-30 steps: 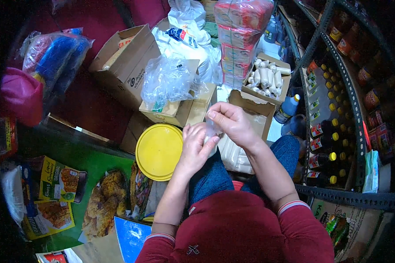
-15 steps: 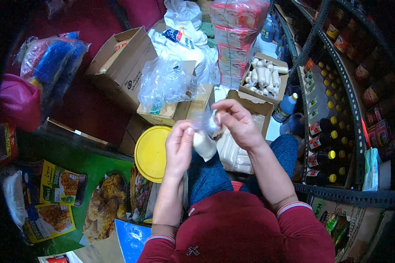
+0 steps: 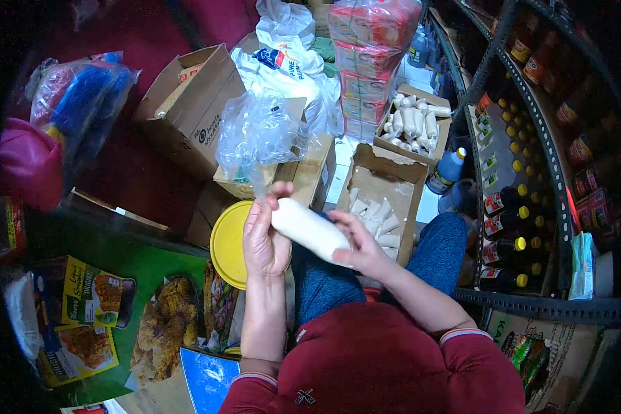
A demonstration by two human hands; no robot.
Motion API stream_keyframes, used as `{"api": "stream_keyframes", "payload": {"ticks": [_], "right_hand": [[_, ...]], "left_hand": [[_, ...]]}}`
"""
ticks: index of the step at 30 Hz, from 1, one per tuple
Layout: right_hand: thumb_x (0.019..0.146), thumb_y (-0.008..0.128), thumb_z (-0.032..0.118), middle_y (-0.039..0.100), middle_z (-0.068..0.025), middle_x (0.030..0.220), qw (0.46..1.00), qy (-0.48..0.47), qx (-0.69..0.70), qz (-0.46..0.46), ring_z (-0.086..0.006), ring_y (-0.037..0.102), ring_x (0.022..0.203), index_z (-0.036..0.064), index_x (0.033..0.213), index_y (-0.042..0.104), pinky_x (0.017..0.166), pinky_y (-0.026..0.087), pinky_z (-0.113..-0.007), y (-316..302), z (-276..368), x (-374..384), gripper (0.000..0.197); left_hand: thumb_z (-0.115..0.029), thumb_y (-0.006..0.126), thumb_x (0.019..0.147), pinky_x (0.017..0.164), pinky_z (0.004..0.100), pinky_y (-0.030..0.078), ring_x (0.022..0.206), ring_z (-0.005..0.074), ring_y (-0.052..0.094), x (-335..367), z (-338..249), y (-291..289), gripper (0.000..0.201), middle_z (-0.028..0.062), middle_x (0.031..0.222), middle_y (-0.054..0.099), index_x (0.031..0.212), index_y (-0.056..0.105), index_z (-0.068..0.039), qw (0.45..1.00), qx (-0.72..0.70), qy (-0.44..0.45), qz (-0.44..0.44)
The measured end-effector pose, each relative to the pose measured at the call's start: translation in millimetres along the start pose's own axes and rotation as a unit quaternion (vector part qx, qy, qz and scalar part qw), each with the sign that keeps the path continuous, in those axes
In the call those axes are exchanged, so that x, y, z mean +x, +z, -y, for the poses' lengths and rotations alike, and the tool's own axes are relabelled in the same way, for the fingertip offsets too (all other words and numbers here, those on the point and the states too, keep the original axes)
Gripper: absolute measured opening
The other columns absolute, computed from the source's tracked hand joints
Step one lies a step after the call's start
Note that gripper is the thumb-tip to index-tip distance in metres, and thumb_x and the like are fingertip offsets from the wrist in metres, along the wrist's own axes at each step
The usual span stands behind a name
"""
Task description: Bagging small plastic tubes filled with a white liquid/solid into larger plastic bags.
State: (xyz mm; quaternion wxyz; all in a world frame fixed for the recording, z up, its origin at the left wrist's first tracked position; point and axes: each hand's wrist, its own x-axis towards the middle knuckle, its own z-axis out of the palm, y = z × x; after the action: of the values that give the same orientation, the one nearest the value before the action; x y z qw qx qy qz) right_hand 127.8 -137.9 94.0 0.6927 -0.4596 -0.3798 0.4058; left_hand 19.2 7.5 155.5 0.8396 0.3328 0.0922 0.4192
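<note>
Pinched gathered neck of white-filled plastic bag in left hand, thumb against fingers. Had right hand partly spread at bottom end, with thumb on it; couldn't tell whether gripping. Held bag tilted above lap, between yellow lid and open carton of white packets. Spotted more filled bags in second carton beyond.

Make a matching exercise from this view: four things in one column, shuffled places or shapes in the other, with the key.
1. Left hand
2. Right hand
3. Yellow lid
4. Crumpled clear plastic

A. On a cardboard box
B. At the filled white bag's lower right end
C. At that bag's upper left end
D. Round, partly hidden

Pairs: 1-C; 2-B; 3-D; 4-A
</note>
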Motion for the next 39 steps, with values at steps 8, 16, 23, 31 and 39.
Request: {"api": "stream_keyframes", "payload": {"ticks": [8, 16, 23, 31, 39], "right_hand": [[0.089, 0.057, 0.049, 0.047, -0.0178, 0.130, 0.923, 0.118, 0.356, -0.089, -0.0322, 0.050, 0.118, 0.0029, 0.138, 0.037, 0.101, 0.040, -0.046, -11, -19, -4, 0.071], [0.090, 0.061, 0.037, 0.052, -0.0120, 0.128, 0.958, 0.236, 0.158, 0.042, -0.0241, 0.054, 0.112, 0.0039, 0.141, 0.035, 0.097, 0.043, -0.037, -38, -50, -8, 0.066], [0.094, 0.047, 0.050, 0.068, -0.0136, 0.096, 0.931, 0.355, 0.065, 0.046, -0.0209, 0.065, 0.087, -0.0040, 0.100, 0.065, 0.084, 0.050, -0.031, -62, -48, -11, 0.057], [0.094, 0.047, 0.051, 0.067, -0.0118, 0.087, 0.830, 0.500, 0.167, 0.183, -0.0207, 0.066, 0.076, 0.0000, 0.097, 0.063, 0.068, 0.054, -0.033, -34, 3, -9, 0.053], [0.097, 0.052, 0.034, 0.061, -0.0025, 0.082, 0.908, 0.326, -0.164, 0.206, -0.0096, 0.055, 0.071, 0.0021, 0.100, 0.060, 0.072, 0.048, -0.027, -39, 28, -1, 0.033]], "left_hand": [[-0.015, 0.056, 0.094, 0.095, 0.0387, 0.047, 0.110, 0.0243, 0.056, -4, 15, -18, 0.011, 0.0117, 0.110, 0.062, 0.096, 0.059, -0.004, 0.996, -0.057, -0.025, -0.063], [-0.016, 0.057, 0.094, 0.092, 0.0338, 0.044, 0.100, 0.0194, 0.058, -27, 40, -47, 0.013, 0.0113, 0.106, 0.063, 0.098, 0.061, -0.004, 0.991, 0.034, -0.077, -0.100], [-0.007, 0.053, 0.091, 0.080, 0.0333, 0.048, 0.085, 0.0231, 0.059, -59, 74, -70, 0.009, 0.0111, 0.092, 0.063, 0.091, 0.059, -0.001, 0.879, 0.469, 0.062, 0.055], [-0.002, 0.062, 0.078, 0.078, 0.0392, 0.049, 0.084, 0.0317, 0.061, -60, 73, -64, 0.010, 0.0126, 0.088, 0.062, 0.088, 0.061, -0.003, 0.745, 0.582, 0.220, 0.241], [-0.006, 0.065, 0.078, 0.082, 0.0429, 0.047, 0.083, 0.0290, 0.061, -55, 65, -55, 0.009, 0.0098, 0.086, 0.063, 0.086, 0.061, -0.005, 0.707, 0.617, 0.228, 0.261]]}}
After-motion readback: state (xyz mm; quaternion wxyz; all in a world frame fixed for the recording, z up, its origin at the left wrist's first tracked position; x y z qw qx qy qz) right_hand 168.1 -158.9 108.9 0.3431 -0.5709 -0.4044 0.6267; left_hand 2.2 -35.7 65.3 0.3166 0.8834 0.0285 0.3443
